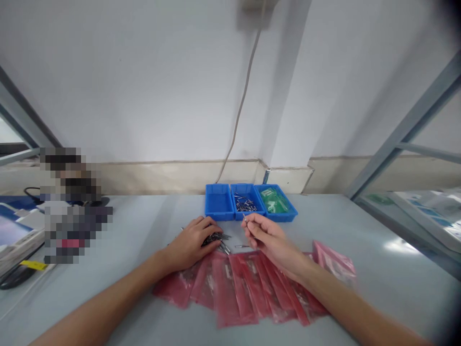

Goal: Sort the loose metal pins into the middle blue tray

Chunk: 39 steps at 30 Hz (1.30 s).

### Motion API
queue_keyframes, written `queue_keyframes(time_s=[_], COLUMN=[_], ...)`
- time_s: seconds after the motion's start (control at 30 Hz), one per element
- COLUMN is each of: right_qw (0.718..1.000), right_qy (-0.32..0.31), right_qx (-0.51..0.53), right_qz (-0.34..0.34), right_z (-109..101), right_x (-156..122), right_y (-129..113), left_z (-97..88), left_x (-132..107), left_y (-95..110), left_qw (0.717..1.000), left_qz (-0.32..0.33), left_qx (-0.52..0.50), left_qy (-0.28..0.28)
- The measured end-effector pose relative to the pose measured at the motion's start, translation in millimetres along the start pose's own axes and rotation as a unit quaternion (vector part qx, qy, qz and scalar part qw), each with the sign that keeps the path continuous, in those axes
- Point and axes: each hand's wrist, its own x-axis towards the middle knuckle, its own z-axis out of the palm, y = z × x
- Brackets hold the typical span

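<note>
My left hand point(196, 242) rests on the table with its fingers curled round a pile of slim metal pins point(216, 236), which pokes out between thumb and fingers. Above the table, my right hand point(268, 238) pinches one thin metal pin point(245, 218) between thumb and fingertips, its tip pointing up. A single loose pin point(241, 246) lies between the two hands. Below them, a row of pink see-through bags point(226, 293) overlaps across the table; small pale and metal pieces show inside several of them. My right forearm hides part of the row.
Three blue trays stand side by side near the wall: the left tray point(219, 202) is bare, metal pins point(245, 203) lie in the middle one, green bags point(274, 201) in the right. A pixelated person point(74, 211) and cables are at the left. Metal frame posts point(392, 139) flank the table.
</note>
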Motion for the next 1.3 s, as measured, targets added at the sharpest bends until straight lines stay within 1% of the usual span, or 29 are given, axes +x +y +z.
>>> queue_keyframes(time_s=[0.1,0.2,0.27,0.37,0.47,0.57,0.63,0.67,0.7,0.77,0.8,0.87,0.93,1.0,1.07,1.13,1.3], right_qw=[0.996,0.983,0.978,0.983,0.989,0.992,0.993,0.994,0.994,0.988,0.979,0.95,0.924,0.901,0.891,0.887,0.884], right_qy=[0.017,0.049,0.063,0.071,0.102,0.12,0.111,0.103,0.094,0.07,0.063,0.023,-0.011,-0.048,-0.073,-0.089,-0.102], right_qx=[-0.072,-0.149,-0.171,-0.155,-0.108,-0.04,-0.01,-0.013,-0.033,-0.121,-0.181,-0.298,-0.372,-0.423,-0.443,-0.449,-0.446], right_qz=[-0.042,-0.093,-0.098,-0.063,-0.026,-0.026,-0.035,-0.04,-0.047,-0.064,-0.075,-0.087,-0.086,-0.079,-0.066,-0.065,-0.096], right_z=[0,0,0,-2,-5,-8,-9,-9,-9,-9,-9,-9,-11,-14,-18,-21,-20], right_x=[1,2,3,8,16,22,24,23,22,18,15,9,3,0,0,1,1], right_y=[-1,0,1,3,6,9,9,9,8,7,6,3,0,-2,-4,-4,0], left_z=[0.4,0.6,0.7,0.7,0.5,0.4,0.4,0.5,0.6,0.7,0.8,0.8,0.8,0.7,0.8,1.0,1.1], left_x=[0,0,0,0,0,0,0,0,1,0,0,0,0,-1,-1,-1,-1], left_y=[0,-1,-1,-1,0,0,0,0,0,0,-1,-1,-1,-1,-1,-1,-1], left_qw=[1.0,1.0,1.0,1.0,1.0,1.0,1.0,1.0,1.0,1.0,1.0,1.0,1.0,1.0,1.0,1.0,1.0], left_qz=[-0.004,-0.007,-0.007,-0.01,-0.012,-0.016,-0.019,-0.019,-0.018,-0.017,-0.017,-0.016,-0.016,-0.014,-0.015,-0.016,-0.013], left_qx=[-0.001,0.0,-0.001,-0.001,-0.001,-0.001,0.0,0.0,0.001,0.0,0.0,0.002,0.004,0.004,0.004,0.005,0.003], left_qy=[-0.001,-0.009,-0.009,-0.01,-0.016,-0.016,-0.017,-0.018,-0.018,-0.019,-0.018,-0.016,-0.014,-0.015,-0.017,-0.016,-0.013])
